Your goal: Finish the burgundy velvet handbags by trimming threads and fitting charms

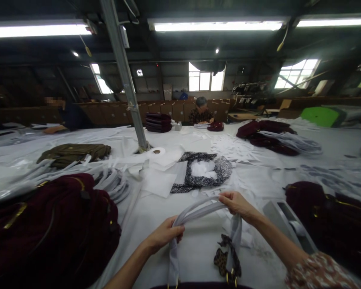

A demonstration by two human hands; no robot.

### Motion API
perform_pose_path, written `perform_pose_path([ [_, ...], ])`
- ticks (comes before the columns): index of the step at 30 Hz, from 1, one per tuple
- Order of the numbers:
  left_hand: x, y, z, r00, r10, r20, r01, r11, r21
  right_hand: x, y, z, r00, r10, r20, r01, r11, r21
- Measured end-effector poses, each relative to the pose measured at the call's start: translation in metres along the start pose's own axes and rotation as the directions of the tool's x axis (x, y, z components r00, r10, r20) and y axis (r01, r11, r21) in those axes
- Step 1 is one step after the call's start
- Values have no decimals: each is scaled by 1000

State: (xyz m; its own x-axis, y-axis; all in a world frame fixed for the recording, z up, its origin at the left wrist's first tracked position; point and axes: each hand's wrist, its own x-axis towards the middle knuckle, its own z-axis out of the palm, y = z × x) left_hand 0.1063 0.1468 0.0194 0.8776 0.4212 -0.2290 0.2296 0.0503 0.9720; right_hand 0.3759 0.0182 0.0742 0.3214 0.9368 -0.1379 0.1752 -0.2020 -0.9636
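Some arched, pale-wrapped strapping (200, 213) is pinched by left fingers (177, 230) and right fingers (228, 197).

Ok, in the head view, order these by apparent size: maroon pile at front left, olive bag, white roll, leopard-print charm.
1. Maroon pile
2. Olive bag
Unranked: white roll and leopard-print charm look alike in size; the charm is nearer the camera.

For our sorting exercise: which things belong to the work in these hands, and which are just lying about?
In hand or attached:
- white-wrapped bag handles, held by left hand and right hand
- dark bag
- leopard-print charm

Apparently lying about:
- olive bag
- maroon bags
- white roll
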Motion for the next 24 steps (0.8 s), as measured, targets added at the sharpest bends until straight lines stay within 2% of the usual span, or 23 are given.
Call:
perform_pose_path([
  [2,-2,-4,-4,999,-50,-17,50,999,-9,-4,-6,4,995,-92,47,98,984,-145],
  [4,0,8,-12,995,-97,-27,98,995,26,-6,-14,10,983,-172,67,184,941,-285],
  [6,5,38,-20,996,-72,-55,77,993,95,-8,-23,17,969,-236,75,247,899,-362],
  [9,22,95,-23,990,119,-78,-103,977,186,-9,-34,27,936,-340,86,346,853,-392],
  [10,28,112,-20,986,159,-57,-144,966,216,-10,-37,29,925,-373,79,372,838,-398],
  [12,40,136,-10,990,130,61,-142,958,251,-11,-41,31,899,-437,32,408,809,-422],
  [14,48,146,3,967,-29,254,-37,967,251,-13,-43,30,875,-483,-26,422,789,-446],
  [16,50,149,13,886,-181,427,84,968,235,-16,-43,27,864,-500,-58,420,780,-463],
  [17,49,149,16,855,-209,474,119,970,212,-17,-43,24,864,-499,-64,415,779,-470],
  [18,47,150,17,849,-205,486,133,975,179,-19,-43,22,866,-495,-63,410,778,-476],
  [21,38,156,13,908,-147,392,119,988,94,-20,-39,15,883,-466,-55,390,794,-467],
  [24,36,164,6,941,-175,290,177,984,19,-13,-27,8,906,-411,-102,344,855,-388],
])
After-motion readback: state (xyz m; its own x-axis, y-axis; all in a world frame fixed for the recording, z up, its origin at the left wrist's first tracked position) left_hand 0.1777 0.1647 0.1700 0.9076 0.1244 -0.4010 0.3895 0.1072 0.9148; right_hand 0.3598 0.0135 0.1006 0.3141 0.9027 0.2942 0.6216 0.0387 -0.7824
